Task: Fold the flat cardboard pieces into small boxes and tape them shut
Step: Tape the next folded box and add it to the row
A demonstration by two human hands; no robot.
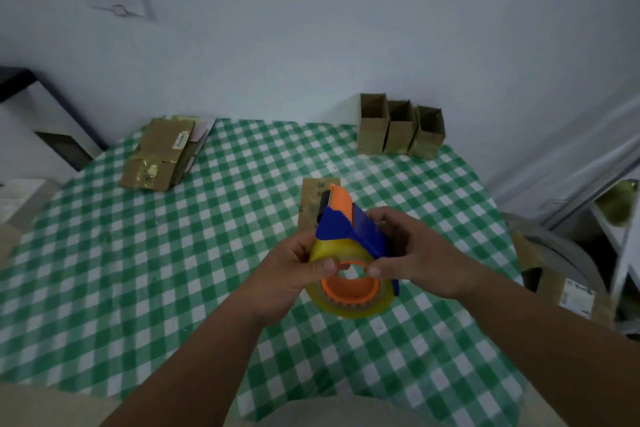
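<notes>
1. The flat cardboard piece (313, 199) lies just beyond both hands, largely hidden by the tape dispenser (349, 253).
2. The left hand (294, 270) and right hand (415, 253) both grip the dispenser, thumbs on its roll.

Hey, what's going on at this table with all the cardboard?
A person is making small boxes. Both hands, left hand and right hand, hold a blue and orange tape dispenser above the green checked tablecloth, thumbs on the tape roll. A cardboard piece lies just behind it. Three folded boxes stand open-topped by the wall, and a stack of flat cardboard waits at the far left.
</notes>
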